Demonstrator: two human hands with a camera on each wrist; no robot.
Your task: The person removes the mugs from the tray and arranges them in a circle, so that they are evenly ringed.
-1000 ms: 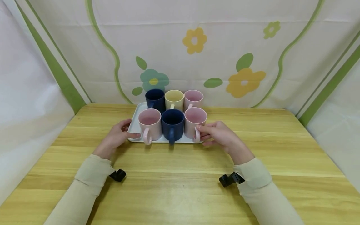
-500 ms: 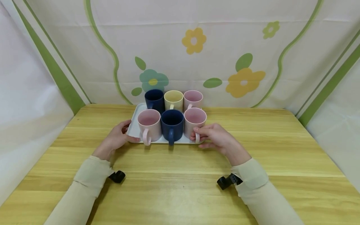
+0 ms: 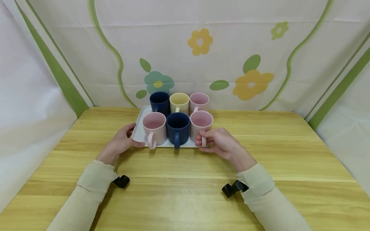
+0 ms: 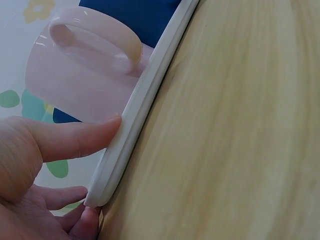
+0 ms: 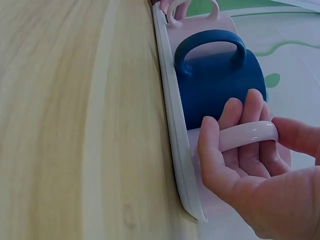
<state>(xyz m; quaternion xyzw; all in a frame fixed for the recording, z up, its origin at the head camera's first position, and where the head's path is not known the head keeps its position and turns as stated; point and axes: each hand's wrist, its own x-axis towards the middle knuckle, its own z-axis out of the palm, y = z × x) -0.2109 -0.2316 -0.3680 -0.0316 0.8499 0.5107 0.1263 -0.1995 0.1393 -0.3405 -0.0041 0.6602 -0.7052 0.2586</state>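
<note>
A white tray (image 3: 138, 130) bears two rows of upright mugs. In front stand a pink mug (image 3: 158, 133) at left, a navy mug (image 3: 181, 131) in the middle and another pink mug (image 3: 195, 132) at right, handles toward me. My left hand (image 3: 120, 141) grips the tray's near left corner, thumb (image 4: 85, 137) on the rim and other fingers at its outer edge. My right hand (image 3: 224, 144) holds the right front pink mug by its handle (image 5: 247, 136); several fingers pass through the loop, and the thumb touches its top.
Behind are a navy mug (image 3: 159, 104), a yellow mug (image 3: 180, 104) and a third pink mug (image 3: 199, 103), partly hidden by the front row. The tray lies on a wooden table (image 3: 179, 179) near a flower-printed cloth (image 3: 179, 41) at the back.
My right hand has moved slightly left and its fingers have slid through the pink mug's handle. The left hand keeps its grip on the tray; the mugs stay in place.
</note>
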